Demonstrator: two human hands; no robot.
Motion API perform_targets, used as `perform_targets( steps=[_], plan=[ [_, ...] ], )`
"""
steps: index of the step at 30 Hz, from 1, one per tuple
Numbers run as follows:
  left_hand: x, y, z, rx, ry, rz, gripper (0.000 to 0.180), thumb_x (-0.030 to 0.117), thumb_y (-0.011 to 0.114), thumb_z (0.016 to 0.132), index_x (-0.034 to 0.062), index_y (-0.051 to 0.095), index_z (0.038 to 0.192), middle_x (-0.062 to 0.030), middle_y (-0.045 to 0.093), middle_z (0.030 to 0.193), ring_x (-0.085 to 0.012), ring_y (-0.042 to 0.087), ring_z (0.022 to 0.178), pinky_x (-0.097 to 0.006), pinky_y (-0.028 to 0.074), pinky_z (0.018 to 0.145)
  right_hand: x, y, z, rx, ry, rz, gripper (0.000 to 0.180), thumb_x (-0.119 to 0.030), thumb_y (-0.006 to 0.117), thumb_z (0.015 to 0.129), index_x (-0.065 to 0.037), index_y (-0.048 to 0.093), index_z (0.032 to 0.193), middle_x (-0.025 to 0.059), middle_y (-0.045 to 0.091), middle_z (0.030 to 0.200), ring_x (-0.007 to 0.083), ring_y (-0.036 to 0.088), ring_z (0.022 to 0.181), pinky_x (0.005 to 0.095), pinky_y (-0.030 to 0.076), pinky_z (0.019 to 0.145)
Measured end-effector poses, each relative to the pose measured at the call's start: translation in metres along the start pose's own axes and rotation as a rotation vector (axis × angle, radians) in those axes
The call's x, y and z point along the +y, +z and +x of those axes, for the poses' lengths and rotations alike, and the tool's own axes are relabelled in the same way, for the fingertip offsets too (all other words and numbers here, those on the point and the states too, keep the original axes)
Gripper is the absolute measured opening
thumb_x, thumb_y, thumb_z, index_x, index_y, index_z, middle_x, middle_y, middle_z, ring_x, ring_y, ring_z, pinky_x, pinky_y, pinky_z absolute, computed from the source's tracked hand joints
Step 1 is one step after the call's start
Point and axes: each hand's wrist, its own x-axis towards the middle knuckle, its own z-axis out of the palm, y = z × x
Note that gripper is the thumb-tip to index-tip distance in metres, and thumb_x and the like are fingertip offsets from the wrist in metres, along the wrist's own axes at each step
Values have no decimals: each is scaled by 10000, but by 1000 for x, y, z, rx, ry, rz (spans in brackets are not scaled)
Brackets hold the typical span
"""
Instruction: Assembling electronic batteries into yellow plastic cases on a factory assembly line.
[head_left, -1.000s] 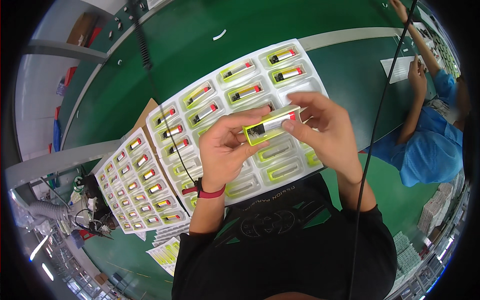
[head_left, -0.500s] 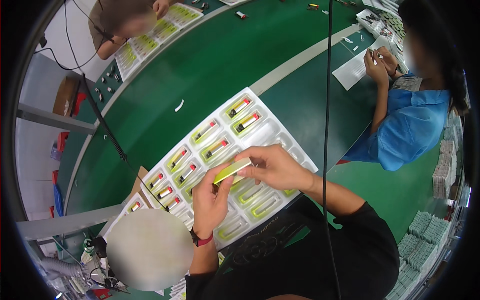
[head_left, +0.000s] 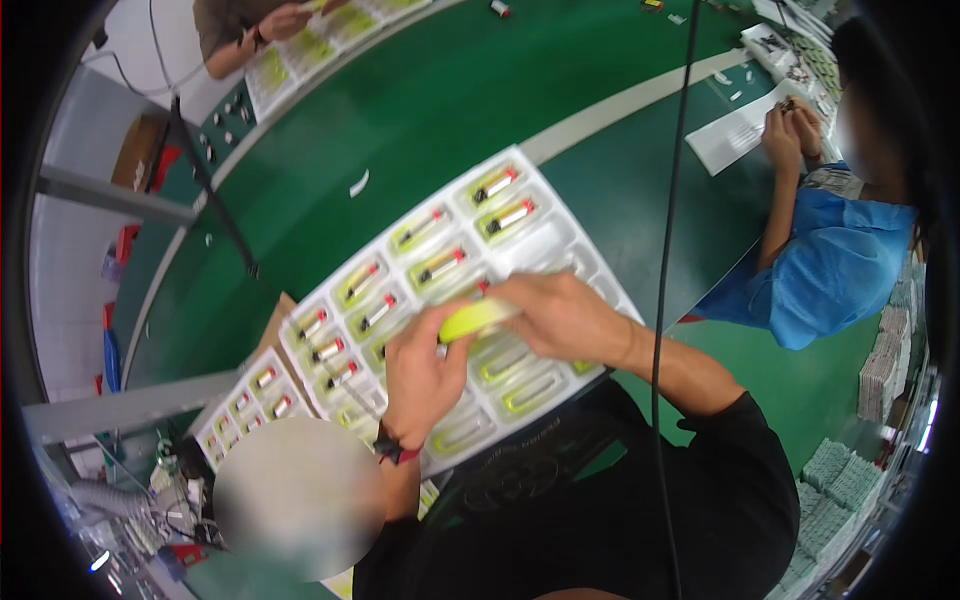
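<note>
Both my hands hold one small yellow-green casing [head_left: 470, 320] above a white moulded tray [head_left: 548, 246]. My left hand [head_left: 425, 365] grips its left end between thumb and fingers. Closed round the right end is my right hand [head_left: 562, 315], whose fingers partly cover the casing's paler part. Motion blurs the details. In the tray's far and left compartments lie yellow-green shells with small red-ended cylindrical parts [head_left: 510, 218] in them. Nearer compartments hold yellow-green shells [head_left: 528, 395] without a visible red-ended part. My hands hide the tray's middle.
A second tray [head_left: 300, 402] of similar parts adjoins at the left. Beyond is a green belt [head_left: 330, 130] with a white strip [head_left: 359, 183] on it. A black cable [head_left: 664, 260] hangs at the right. Co-workers sit across the belt and at the right, one in a blue garment [head_left: 825, 255].
The casing has turned slightly in my fingers and now looks blurred; both hands keep hold of it. The whole view has shifted, showing more of the left tray.
</note>
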Motion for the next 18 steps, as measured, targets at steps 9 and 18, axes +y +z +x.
perform_targets(
  steps=[9, 18],
  plan=[
    [-14, -12, 14, -324, -178, -833, 439, -5, 715, 860, -24, 590, 1280, -92, 632, 1173, -147, 652, 971, -268, 531, 859, 29, -23, 4, -222, 289, 609, 194, -135, 766, 843, -33, 701, 995, 29, 650, 849, 106, 570, 762, 258, 435, 695],
    [-24, -3, 7, -109, -217, -606, 450, 19, 662, 899, 59, 559, 1335, -74, 621, 1050, -115, 612, 920, -251, 508, 782, 36, -46, 21, -84, 374, 58, 177, -104, 765, 800, -40, 730, 962, 65, 622, 877, 170, 577, 782, 284, 458, 731]
  ],
)
